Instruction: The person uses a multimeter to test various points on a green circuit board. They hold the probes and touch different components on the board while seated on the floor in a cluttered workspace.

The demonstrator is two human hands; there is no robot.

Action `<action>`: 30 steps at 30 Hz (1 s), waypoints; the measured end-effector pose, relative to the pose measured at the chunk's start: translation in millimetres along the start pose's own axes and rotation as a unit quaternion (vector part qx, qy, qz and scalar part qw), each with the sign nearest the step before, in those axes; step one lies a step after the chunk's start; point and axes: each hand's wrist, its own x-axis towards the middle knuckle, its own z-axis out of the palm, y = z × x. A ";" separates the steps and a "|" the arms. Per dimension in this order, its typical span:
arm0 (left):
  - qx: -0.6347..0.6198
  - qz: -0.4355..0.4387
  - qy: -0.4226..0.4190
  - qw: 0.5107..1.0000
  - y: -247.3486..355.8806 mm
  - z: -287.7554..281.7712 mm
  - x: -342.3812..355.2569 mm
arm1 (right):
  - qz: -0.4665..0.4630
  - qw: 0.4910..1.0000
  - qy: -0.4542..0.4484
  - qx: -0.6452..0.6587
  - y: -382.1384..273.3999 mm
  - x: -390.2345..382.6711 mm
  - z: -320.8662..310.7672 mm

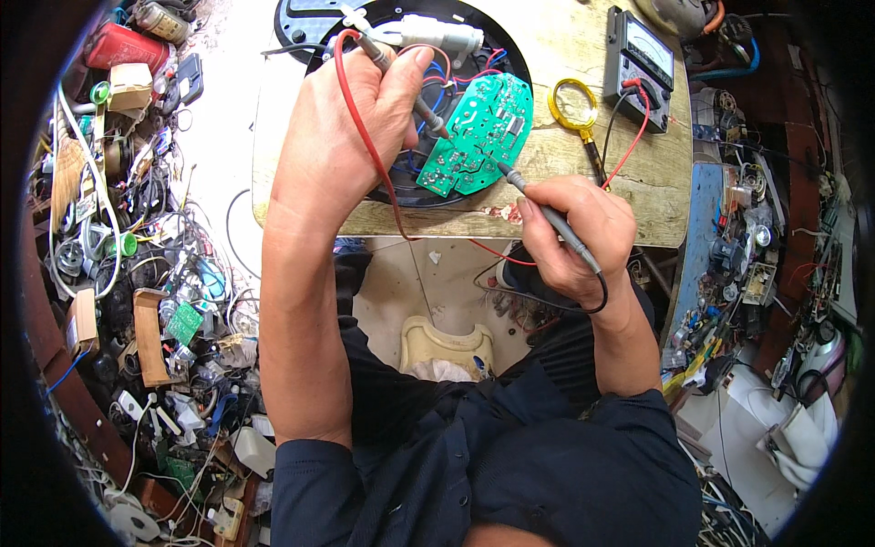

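A green circuit board [488, 123] lies tilted across a round black appliance housing [510, 46] on the wooden table. My left hand [351, 128] is closed around a grey test probe [428, 116] with a red lead, its tip at the board's left part. Between the fingers of my right hand [579, 223] is a second grey test probe [556, 219] with a black lead. Its tip points at the board's lower right; whether it touches I cannot tell. Both leads trail off below the table edge. The analog multimeter [641, 64] stands at the far right with red and black plugs in it.
A yellow-rimmed magnifying glass [574, 105] lies between board and meter. A white pump-like part [428, 34] and coloured wires sit inside the housing. Piles of electronic scrap [173, 301] crowd the left, with more on the right. A cream plastic stool [447, 345] stands below the table.
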 end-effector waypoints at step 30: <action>-0.009 0.006 0.007 1.000 -2.6 3.1 1.2 | 0.000 1.000 -0.011 0.006 1.5 0.0 -1.2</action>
